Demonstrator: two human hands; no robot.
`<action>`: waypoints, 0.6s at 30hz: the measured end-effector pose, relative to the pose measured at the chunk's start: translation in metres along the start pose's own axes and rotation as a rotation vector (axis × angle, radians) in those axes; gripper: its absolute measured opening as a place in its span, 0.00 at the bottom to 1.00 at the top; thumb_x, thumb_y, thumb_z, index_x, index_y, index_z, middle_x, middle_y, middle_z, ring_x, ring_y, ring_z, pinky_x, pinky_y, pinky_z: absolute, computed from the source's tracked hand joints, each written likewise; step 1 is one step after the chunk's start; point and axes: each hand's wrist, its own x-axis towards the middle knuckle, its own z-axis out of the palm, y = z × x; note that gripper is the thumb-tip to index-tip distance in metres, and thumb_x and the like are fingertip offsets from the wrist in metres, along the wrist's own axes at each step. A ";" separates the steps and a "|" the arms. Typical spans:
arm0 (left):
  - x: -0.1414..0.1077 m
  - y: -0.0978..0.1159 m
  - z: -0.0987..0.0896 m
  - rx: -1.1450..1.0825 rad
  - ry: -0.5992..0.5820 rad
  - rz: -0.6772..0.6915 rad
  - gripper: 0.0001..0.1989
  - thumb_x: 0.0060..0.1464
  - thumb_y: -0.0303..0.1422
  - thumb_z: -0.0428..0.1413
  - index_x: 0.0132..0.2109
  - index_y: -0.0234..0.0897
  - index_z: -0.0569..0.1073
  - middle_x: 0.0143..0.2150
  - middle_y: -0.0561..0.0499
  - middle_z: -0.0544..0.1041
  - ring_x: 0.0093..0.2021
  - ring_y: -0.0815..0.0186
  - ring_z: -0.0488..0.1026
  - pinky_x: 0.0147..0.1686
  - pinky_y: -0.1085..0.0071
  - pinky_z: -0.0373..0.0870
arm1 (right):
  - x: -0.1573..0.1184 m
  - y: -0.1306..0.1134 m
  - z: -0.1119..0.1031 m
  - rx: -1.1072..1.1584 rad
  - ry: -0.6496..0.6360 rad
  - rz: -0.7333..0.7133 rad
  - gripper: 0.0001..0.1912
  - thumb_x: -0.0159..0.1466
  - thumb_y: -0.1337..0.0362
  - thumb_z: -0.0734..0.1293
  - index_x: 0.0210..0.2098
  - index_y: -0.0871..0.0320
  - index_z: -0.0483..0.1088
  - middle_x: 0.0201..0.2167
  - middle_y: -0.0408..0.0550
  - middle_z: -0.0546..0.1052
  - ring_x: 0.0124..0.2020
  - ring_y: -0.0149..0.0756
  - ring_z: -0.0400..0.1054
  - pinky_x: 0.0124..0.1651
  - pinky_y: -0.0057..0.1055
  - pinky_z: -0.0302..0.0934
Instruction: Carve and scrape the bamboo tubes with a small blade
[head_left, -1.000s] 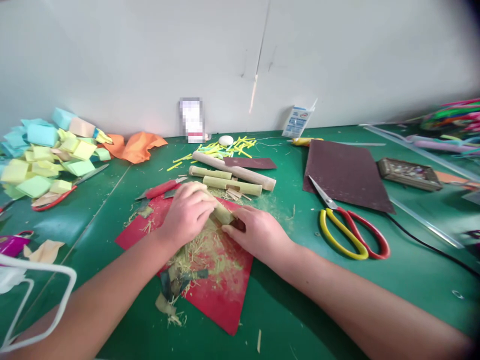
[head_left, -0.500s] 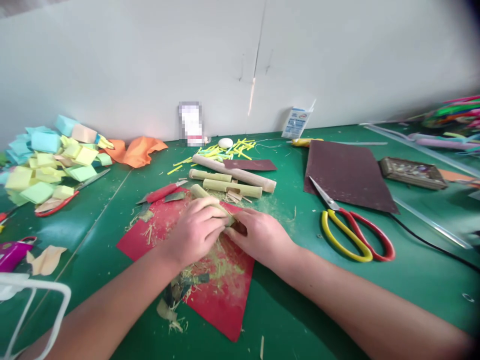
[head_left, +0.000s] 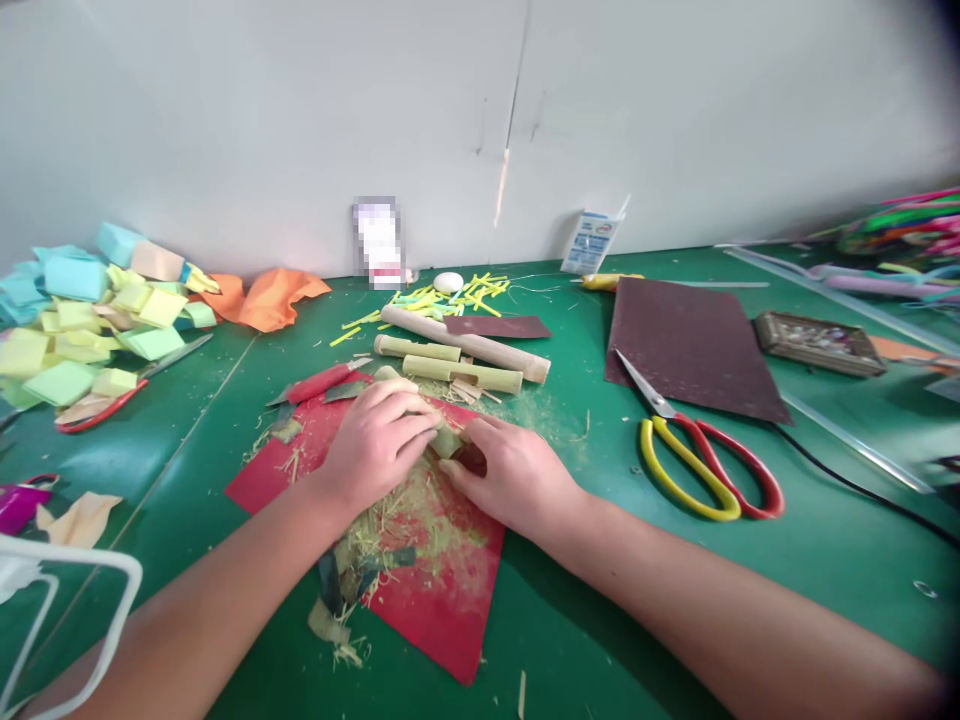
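A short pale bamboo tube (head_left: 387, 374) is held down by my left hand (head_left: 386, 425), whose fingers wrap over it and hide most of its length. At its near right end, my right hand (head_left: 514, 465) is closed on a small dusty, dark-backed piece of sandpaper (head_left: 448, 441), mostly covered by the fingers. Both hands rest over a red sheet (head_left: 442, 610) strewn with fine fibres, dust and dark scraps (head_left: 352, 570). Just beyond lie a notched bamboo tube (head_left: 480, 376), another short tube (head_left: 416, 348) and a longer, paler one (head_left: 480, 345).
A red-handled knife (head_left: 319, 383) lies left of the tubes. Large scissors (head_left: 686, 430) rest partly on a dark brown sheet (head_left: 690, 345) at right. Folded paper pieces (head_left: 97, 320) pile at far left; a white wire frame (head_left: 124, 590) stands near left. Yellow strips (head_left: 420, 302) lie behind.
My left hand has shifted slightly left and covers more of the tube's far end. The right hand stays at the near end, with its fingers moved slightly left. The view has turned slightly.
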 end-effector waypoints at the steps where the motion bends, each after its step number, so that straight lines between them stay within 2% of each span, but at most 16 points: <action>1: 0.000 0.000 0.000 -0.010 0.007 0.003 0.08 0.60 0.27 0.54 0.44 0.37 0.76 0.41 0.49 0.78 0.50 0.58 0.69 0.52 0.55 0.68 | 0.000 0.000 0.000 0.003 0.000 0.000 0.09 0.59 0.59 0.65 0.27 0.57 0.64 0.26 0.43 0.69 0.26 0.30 0.60 0.28 0.29 0.48; 5: -0.002 0.002 0.002 -0.074 -0.037 0.049 0.09 0.60 0.26 0.54 0.46 0.36 0.76 0.42 0.48 0.78 0.51 0.60 0.69 0.53 0.58 0.69 | 0.000 0.001 0.001 0.011 -0.001 -0.004 0.07 0.59 0.61 0.64 0.27 0.57 0.64 0.27 0.43 0.70 0.27 0.30 0.61 0.29 0.28 0.50; 9: -0.002 -0.001 0.003 -0.012 0.041 0.000 0.08 0.60 0.27 0.54 0.43 0.37 0.77 0.39 0.48 0.78 0.49 0.59 0.70 0.51 0.55 0.69 | 0.000 0.001 0.000 0.017 -0.012 0.011 0.11 0.59 0.58 0.66 0.26 0.57 0.63 0.26 0.43 0.69 0.26 0.31 0.60 0.29 0.29 0.49; 13: -0.002 0.002 0.004 -0.070 -0.032 0.039 0.09 0.60 0.26 0.54 0.46 0.36 0.76 0.42 0.48 0.78 0.51 0.60 0.69 0.53 0.58 0.68 | 0.001 0.002 0.000 0.024 -0.003 0.003 0.08 0.58 0.62 0.65 0.26 0.57 0.62 0.25 0.42 0.69 0.26 0.30 0.59 0.29 0.28 0.48; 18: -0.002 0.007 0.002 -0.012 0.019 -0.008 0.09 0.60 0.26 0.53 0.44 0.36 0.76 0.41 0.48 0.78 0.50 0.58 0.69 0.52 0.55 0.67 | 0.001 0.001 0.000 0.018 0.006 0.012 0.11 0.58 0.59 0.65 0.24 0.56 0.62 0.24 0.42 0.68 0.25 0.30 0.59 0.29 0.29 0.48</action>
